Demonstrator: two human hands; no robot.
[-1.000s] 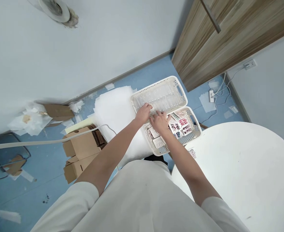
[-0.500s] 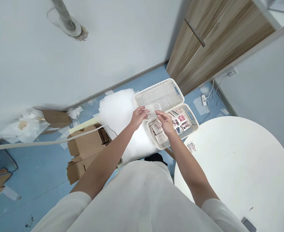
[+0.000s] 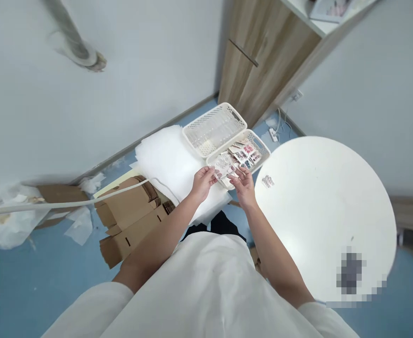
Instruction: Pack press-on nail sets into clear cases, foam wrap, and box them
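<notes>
Between my two hands is a clear plastic case (image 3: 223, 164), see-through enough to show the things beneath it. My left hand (image 3: 203, 183) pinches its left edge, and my right hand (image 3: 243, 187) has its fingers closed on the right edge. Below and behind the case stands a white basket (image 3: 267, 149) with several small cards (image 3: 246, 156) bearing pink, red and dark pieces that look like press-on nails. Against its far side sits a second white basket (image 3: 186, 136) with clear plastic cases (image 3: 215, 129) in it.
A stack of white foam sheets (image 3: 164, 159) lies left of the baskets, with folded brown cardboard boxes (image 3: 129, 211) nearer. A white cable (image 3: 69, 203) crosses above them. At right is a round white table (image 3: 326, 202) with a small clear packet (image 3: 268, 181) and a pixelated dark object.
My view has turned toward the right, showing more of the table. Both hands have come closer to my body with the clear case, which now lies over the basket of cards.
</notes>
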